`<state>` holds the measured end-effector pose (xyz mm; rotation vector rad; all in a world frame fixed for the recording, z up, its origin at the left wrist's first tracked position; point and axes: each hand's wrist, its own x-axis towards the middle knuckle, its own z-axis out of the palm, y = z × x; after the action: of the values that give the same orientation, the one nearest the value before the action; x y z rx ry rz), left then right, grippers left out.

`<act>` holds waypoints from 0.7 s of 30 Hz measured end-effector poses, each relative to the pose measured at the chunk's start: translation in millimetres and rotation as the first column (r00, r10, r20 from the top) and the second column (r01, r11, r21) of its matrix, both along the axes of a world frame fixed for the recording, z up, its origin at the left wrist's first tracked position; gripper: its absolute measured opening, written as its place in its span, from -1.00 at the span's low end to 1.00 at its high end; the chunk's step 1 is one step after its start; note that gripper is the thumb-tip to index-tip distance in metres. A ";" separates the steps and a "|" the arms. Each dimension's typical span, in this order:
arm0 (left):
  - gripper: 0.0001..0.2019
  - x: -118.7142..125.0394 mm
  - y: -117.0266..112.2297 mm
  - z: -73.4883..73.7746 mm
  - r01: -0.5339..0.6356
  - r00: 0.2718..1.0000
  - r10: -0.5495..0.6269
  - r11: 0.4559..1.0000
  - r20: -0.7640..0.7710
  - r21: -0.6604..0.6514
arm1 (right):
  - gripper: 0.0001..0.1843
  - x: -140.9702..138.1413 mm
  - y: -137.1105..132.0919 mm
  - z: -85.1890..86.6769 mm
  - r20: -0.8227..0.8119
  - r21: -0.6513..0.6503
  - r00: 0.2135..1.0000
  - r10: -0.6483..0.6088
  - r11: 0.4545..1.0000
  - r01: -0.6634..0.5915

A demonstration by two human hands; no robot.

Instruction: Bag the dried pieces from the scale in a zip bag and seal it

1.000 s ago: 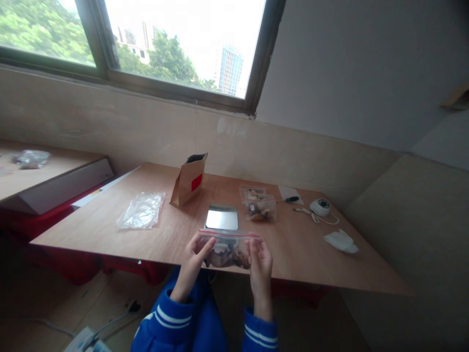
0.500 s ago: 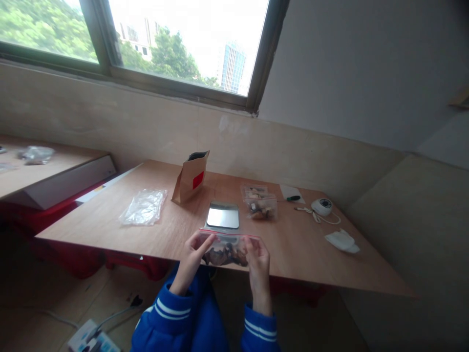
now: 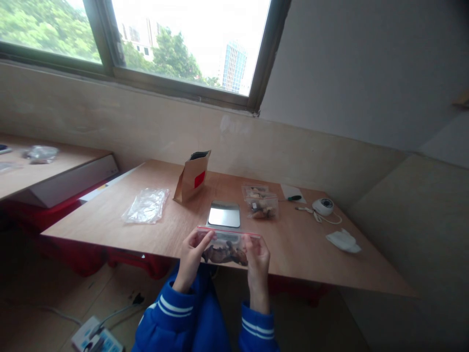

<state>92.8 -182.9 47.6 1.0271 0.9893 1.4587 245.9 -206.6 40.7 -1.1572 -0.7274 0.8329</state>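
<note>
Between my two hands is a clear zip bag (image 3: 224,250) with a red strip along its top and dark brown dried pieces inside. My left hand (image 3: 193,252) pinches its top left corner, thumb on the near face. At the top right, my right hand (image 3: 257,254) grips the same bag, thumb on the red strip. The bag hangs at the table's front edge, just in front of a flat scale with a shiny top (image 3: 223,214). Fingers behind the bag are partly hidden.
A brown paper pouch (image 3: 192,177) with a red label stands behind the scale. Clear plastic bags (image 3: 146,206) lie left; filled zip bags (image 3: 263,205) lie right. Farther right are a green-handled tool (image 3: 294,198), a white camera (image 3: 323,206) and a crumpled white tissue (image 3: 343,241).
Both hands stay on the bag. Its left top corner has shifted slightly left and up, while the view has moved a little.
</note>
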 end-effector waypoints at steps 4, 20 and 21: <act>-0.72 -6.5 2.0 -0.8 0.102 0.995 -0.102 0.995 -0.004 0.005 | -0.61 0.7 -1.4 0.7 -0.109 0.018 0.964 0.241 0.970 -0.241; -0.74 -11.9 -0.8 8.6 0.122 0.991 -0.126 0.989 -0.046 -0.083 | -0.79 0.1 0.7 -5.9 0.077 0.057 0.981 0.177 0.982 -0.181; -0.74 -12.2 -1.3 8.3 0.123 0.991 -0.128 0.988 -0.045 -0.088 | -0.79 0.7 0.3 -5.8 0.089 0.059 0.981 0.172 0.982 -0.177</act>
<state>80.6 -184.2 55.8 1.0495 0.9963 1.2828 246.6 -206.4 34.9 -1.0842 -0.9296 0.9038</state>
